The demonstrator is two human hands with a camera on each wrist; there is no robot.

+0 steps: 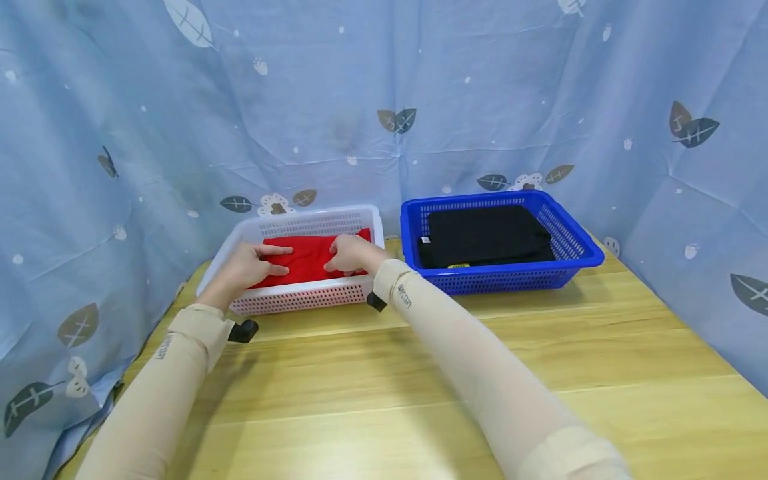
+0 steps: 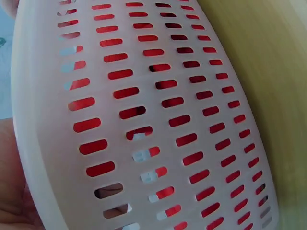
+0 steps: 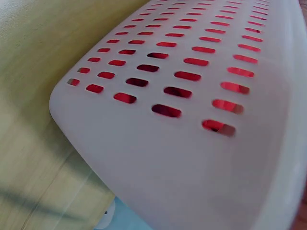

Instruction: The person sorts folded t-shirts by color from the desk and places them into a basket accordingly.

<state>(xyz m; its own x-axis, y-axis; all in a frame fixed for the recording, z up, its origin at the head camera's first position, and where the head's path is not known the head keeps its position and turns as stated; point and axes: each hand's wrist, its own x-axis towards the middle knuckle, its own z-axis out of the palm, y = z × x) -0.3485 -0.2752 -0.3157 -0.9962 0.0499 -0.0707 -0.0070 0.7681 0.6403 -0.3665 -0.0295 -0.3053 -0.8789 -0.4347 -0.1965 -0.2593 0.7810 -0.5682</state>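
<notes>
A red folded cloth (image 1: 309, 255) lies in the white basket (image 1: 306, 298) on the left of the table. My left hand (image 1: 249, 267) reaches over the basket's near rim, its fingers spread and resting on the cloth's left part. From the other side my right hand (image 1: 354, 255) touches the right part of the cloth, thumb and forefinger apart. Both wrist views are mostly filled by the white basket's slotted wall (image 2: 53, 143), with red cloth (image 3: 187, 76) showing through the slots. The fingers are largely hidden there.
A blue basket (image 1: 504, 279) stands right beside the white one, with black folded cloth (image 1: 486, 233) inside. Both are on a wooden table (image 1: 336, 400). A blue leaf-patterned curtain (image 1: 336, 87) hangs behind and along both sides.
</notes>
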